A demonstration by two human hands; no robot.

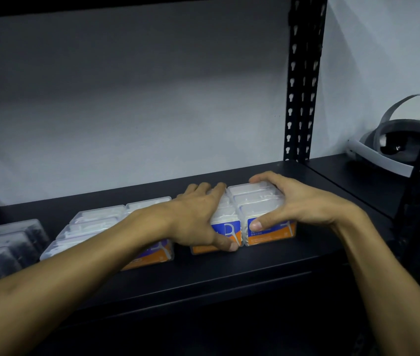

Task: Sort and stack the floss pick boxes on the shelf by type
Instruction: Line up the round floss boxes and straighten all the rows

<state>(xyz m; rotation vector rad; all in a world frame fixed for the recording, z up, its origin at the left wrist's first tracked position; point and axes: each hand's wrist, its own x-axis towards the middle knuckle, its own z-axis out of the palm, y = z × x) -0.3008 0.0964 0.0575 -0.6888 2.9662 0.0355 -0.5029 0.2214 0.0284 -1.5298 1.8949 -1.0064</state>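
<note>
While arms reach, hands (pixel 198 217) clasp boxes (pixel 255 214).

Clear floss pick boxes with blue-and-orange labels stand in rows on the black shelf (pixel 268 263). Two rows (pixel 262 214) sit side by side near the middle, touching. Another pair of white-pick rows (pixel 95 222) lies just left (partly hidden). At the far left sit darker boxes (pixel 0 242), seemingly holding black picks.
</note>
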